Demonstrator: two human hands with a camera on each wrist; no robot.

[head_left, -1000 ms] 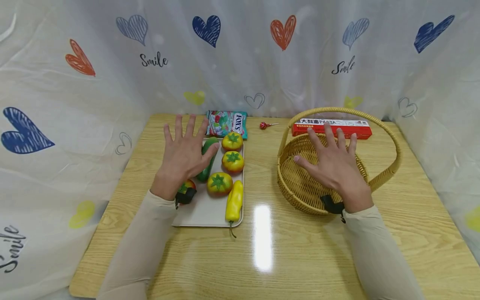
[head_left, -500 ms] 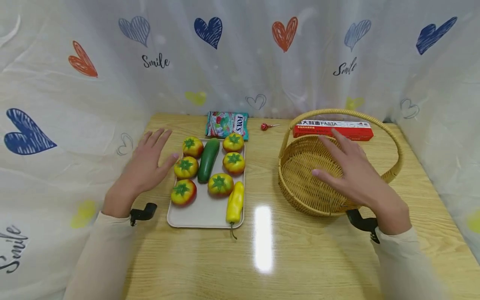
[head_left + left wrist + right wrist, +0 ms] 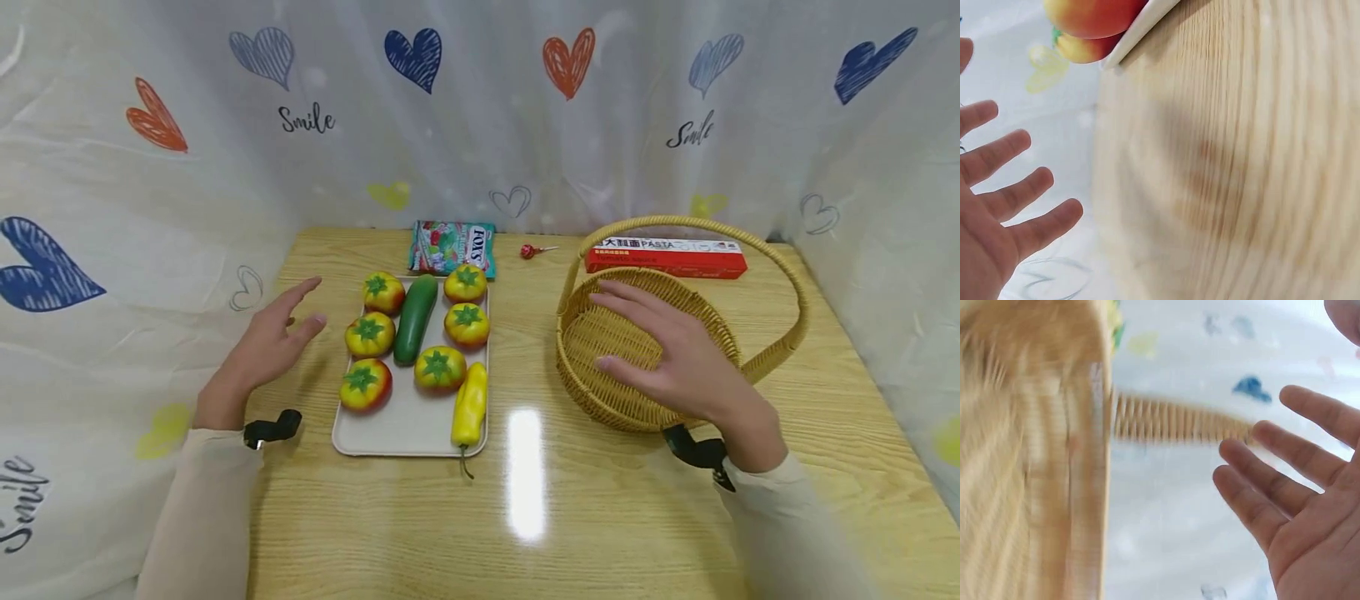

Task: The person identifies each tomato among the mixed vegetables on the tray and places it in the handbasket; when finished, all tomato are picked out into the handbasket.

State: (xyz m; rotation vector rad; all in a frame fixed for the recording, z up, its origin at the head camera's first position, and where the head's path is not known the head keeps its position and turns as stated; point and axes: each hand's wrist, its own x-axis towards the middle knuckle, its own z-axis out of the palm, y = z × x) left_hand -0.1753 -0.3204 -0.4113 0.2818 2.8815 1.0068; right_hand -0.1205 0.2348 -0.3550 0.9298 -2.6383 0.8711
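My left hand [image 3: 262, 346] hovers over the table to the left of a pale tray [image 3: 408, 429], fingers extended and holding nothing. On the tray lie several red-yellow tomatoes with green leafy tops, such as the front-left tomato [image 3: 365, 385], a green cucumber [image 3: 416, 321] and a yellow pepper [image 3: 470, 406] whose stem hangs past the rim. Above the wicker basket [image 3: 600, 367] is my right hand [image 3: 678, 358], its fingers spread and nothing in its grasp. In the right wrist view, the fingers [image 3: 1297, 450] appear apart from the blurred basket wall [image 3: 1066, 487].
A teal candy bag [image 3: 453, 248] lies behind the tray. A small red lollipop [image 3: 528, 251] rests at the back middle. Behind the basket is a red and white pasta box [image 3: 667, 260]. The basket's tall handle [image 3: 783, 333] arches up at its right. A curtain [image 3: 480, 125] encloses the table.
My left hand has moved left from above the tray, uncovering the tomatoes. My right hand shifted right, then back a little left over the basket. The objects have stayed in place.
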